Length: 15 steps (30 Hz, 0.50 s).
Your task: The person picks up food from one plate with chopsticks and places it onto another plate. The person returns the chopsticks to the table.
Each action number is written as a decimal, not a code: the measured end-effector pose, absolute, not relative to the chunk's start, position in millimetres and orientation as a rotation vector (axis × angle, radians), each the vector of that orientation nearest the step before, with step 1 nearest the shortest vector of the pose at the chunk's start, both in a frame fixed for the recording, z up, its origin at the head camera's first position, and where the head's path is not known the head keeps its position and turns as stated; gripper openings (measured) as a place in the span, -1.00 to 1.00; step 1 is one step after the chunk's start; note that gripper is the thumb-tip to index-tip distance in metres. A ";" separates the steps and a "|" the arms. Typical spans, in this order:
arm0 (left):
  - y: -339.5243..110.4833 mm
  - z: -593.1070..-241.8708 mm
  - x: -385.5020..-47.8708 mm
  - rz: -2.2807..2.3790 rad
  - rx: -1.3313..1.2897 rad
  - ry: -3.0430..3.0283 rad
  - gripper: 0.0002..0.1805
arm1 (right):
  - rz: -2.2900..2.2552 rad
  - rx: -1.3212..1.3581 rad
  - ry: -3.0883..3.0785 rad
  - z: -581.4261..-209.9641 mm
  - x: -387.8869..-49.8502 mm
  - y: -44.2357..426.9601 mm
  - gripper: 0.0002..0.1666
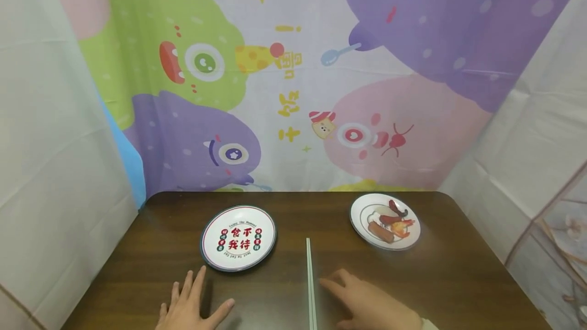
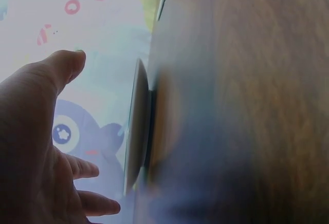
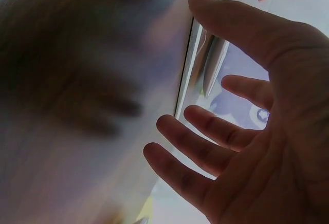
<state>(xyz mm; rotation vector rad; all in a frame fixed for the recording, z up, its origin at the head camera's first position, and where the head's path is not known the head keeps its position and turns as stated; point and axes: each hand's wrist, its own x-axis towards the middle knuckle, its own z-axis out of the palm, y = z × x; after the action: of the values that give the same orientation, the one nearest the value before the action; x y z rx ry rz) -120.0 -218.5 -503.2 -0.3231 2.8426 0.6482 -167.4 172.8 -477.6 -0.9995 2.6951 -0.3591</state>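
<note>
A pair of pale green chopsticks [image 1: 310, 284] lies on the brown table, pointing away from me between my hands. My right hand [image 1: 367, 302] hovers just right of them, fingers spread and loosely bent, holding nothing. In the right wrist view, its thumb comes close to the chopsticks [image 3: 189, 64]; whether they touch I cannot tell. To the left, my left hand [image 1: 190, 302] is spread over the table with straight fingers and nothing in it. Its fingertips are near a white plate [image 1: 238, 259] with a dark rim and red and green lettering, seen edge-on in the left wrist view.
At the back right stands another white plate [image 1: 359, 225] with food pieces: a brown sausage-like piece [image 1: 380, 232], an orange shrimp-like piece [image 1: 401, 228] and dark red pieces [image 1: 398, 209]. A cartoon-printed curtain [image 1: 293, 167] hangs behind the brown table [image 1: 458, 269], with pale cloth at both sides.
</note>
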 end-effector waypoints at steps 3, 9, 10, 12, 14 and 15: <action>-220.2 -504.7 -121.4 0.639 -0.346 2.850 0.38 | -0.362 -1.036 2.679 -479.3 -166.6 167.5 -0.10; -224.8 -512.7 -118.9 0.640 -0.421 2.876 0.38 | -0.318 -1.136 2.682 -483.9 -167.4 161.4 -0.16; -225.8 -513.7 -119.0 0.639 -0.427 2.879 0.38 | -0.306 -1.156 2.688 -484.4 -167.9 160.7 -0.17; -227.1 -513.7 -119.9 0.637 -0.425 2.886 0.37 | -0.293 -1.199 2.698 -484.9 -168.1 159.7 -0.19; -227.7 -512.1 -121.9 0.629 -0.416 2.895 0.36 | -0.308 -1.228 2.694 -484.9 -168.6 159.0 -0.21; -227.7 -510.3 -122.9 0.626 -0.411 2.896 0.36 | -0.317 -1.251 2.689 -484.5 -168.7 158.7 -0.22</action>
<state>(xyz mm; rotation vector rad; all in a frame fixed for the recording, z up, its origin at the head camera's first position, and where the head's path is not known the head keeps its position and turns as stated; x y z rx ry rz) -122.9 -227.7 -510.3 -0.4110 2.8963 0.6261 -168.7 158.7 -484.5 -1.2510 2.6894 -0.3171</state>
